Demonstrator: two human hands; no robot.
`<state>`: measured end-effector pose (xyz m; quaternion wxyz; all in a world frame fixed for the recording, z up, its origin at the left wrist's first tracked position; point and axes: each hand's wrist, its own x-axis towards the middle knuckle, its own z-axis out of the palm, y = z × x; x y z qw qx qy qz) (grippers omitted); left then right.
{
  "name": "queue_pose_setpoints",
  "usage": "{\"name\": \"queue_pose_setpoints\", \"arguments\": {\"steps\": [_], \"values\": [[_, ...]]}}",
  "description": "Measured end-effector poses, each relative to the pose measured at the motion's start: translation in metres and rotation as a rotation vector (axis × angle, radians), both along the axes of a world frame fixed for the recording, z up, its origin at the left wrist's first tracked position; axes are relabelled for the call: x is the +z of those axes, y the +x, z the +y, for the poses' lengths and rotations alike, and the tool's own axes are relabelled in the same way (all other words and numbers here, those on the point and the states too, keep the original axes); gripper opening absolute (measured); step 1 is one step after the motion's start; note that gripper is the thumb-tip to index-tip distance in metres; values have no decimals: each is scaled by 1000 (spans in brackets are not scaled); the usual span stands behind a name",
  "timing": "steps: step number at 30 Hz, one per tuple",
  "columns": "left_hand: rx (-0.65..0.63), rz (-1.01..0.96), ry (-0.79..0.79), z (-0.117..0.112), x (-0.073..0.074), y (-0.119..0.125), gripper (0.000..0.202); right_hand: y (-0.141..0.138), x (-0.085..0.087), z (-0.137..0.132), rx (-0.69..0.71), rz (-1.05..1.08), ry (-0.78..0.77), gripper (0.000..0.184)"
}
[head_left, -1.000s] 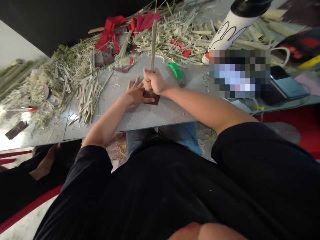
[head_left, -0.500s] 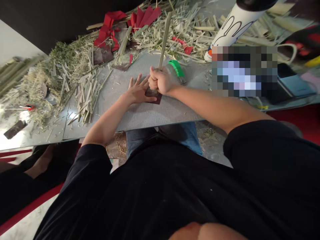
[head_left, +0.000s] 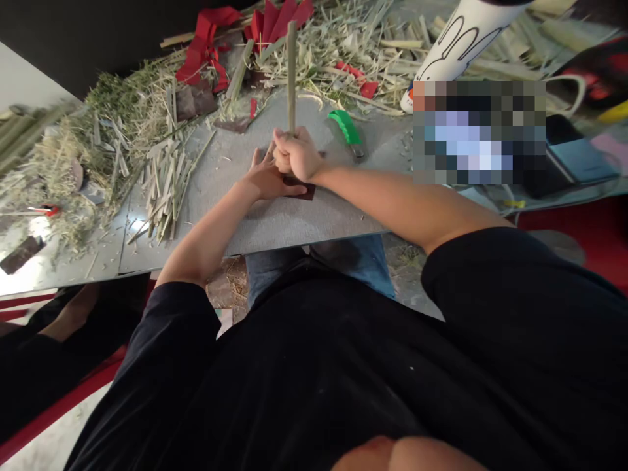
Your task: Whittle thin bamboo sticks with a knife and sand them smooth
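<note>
My right hand (head_left: pixel 298 154) is closed in a fist around a bamboo strip (head_left: pixel 291 78), which rises almost upright above it. Under that fist a dark brown sheet (head_left: pixel 308 192), perhaps sandpaper, lies on the grey table top (head_left: pixel 275 222); the strip's lower end is hidden. My left hand (head_left: pixel 265 179) lies flat with its fingers spread, its thumb resting on the sheet. Part of its fingers is covered by my right hand. A tool with a bright green handle (head_left: pixel 345 125) lies just to the right of my right hand.
Cut bamboo strips (head_left: pixel 164 186) lie in a heap at left, beside piled shavings (head_left: pixel 69 170). Red folded paper (head_left: pixel 209 39) is at the back. A white bottle with a rabbit drawing (head_left: pixel 449 52) stands back right, near a phone (head_left: pixel 581 157). Another person's arm (head_left: pixel 73 314) shows lower left.
My right hand has moved left over the sheet, closer across my left fingers. The bamboo strip has gone with it and now stands more upright. My left hand stays flat.
</note>
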<state>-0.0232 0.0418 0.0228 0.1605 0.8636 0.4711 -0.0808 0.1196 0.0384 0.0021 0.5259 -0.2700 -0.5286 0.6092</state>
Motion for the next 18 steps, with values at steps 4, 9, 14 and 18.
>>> {"name": "queue_pose_setpoints", "arguments": {"steps": [4, 9, 14, 18], "values": [[-2, 2, 5, 1, 0, -2, 122, 0, 2, -1, -16, -37, -34, 88], [-19, -8, 21, 2, -1, -1, 123, 7, -2, -1, -39, -94, -61, 82], [-17, -7, 48, 1, -1, -2, 115, -3, -5, 7, 18, -40, -22, 77], [-36, -18, 46, 3, -3, 0, 122, 17, -3, 5, 77, -45, -45, 83]]}}
